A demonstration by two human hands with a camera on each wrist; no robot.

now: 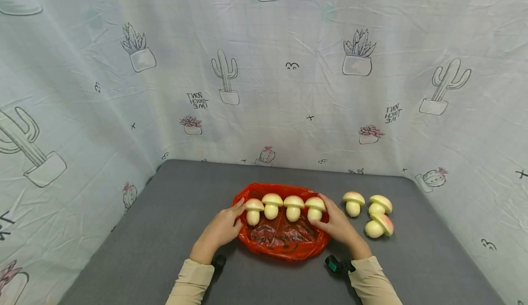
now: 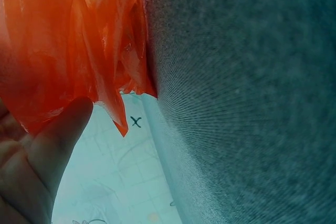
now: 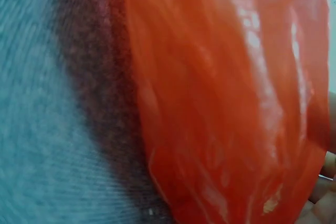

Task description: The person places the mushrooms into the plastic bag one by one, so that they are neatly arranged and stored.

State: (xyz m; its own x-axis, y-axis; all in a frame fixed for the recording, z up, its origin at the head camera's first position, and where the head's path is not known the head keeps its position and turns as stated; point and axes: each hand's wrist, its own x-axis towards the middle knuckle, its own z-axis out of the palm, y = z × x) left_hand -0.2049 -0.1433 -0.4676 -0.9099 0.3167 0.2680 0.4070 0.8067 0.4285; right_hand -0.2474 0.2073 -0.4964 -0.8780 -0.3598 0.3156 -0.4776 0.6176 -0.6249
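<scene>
Your beige cloth sleeves [image 1: 191, 277], nearest, cross the grey worktop [image 1: 132, 250]. Between its side edges, your left hand [image 1: 222, 227] grips the red plastic bag [image 1: 284, 252], your right hand [image 1: 339, 222] opposite. Spread the rim around four pale-yellow mushroom shapes [image 1: 294, 202]; three loose mushroom shapes [image 1: 379, 203] lie toward the back-right corner. Left wrist: thumb [image 2: 63, 135] against plastic. Right wrist: bag blocks fingers; can't tell grip.
</scene>
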